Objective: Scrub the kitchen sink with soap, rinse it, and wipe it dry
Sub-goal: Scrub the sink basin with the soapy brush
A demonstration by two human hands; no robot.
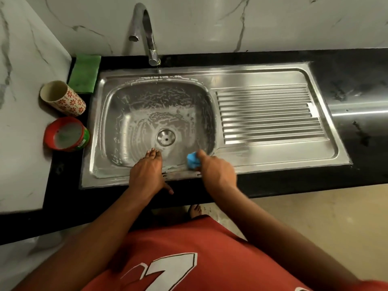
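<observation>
Now white foam streaks the steel sink [126, 106], set in the black counter [357, 76]. From its drain [165, 137], the right hand [216, 171] grips a blue sponge [192, 160] at 5 o'clock; the left hand [146, 175] rests straight-fingered at 7 o'clock.

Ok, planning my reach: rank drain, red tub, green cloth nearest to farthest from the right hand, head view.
1. drain, just left of the right hand gripping the blue sponge.
2. red tub, far left.
3. green cloth, back-left corner.

One head-worn camera looks steeply down from above and behind the left hand [144, 173] and right hand [216, 171]. It faces the wall [199, 28] beyond them, close in.
</observation>
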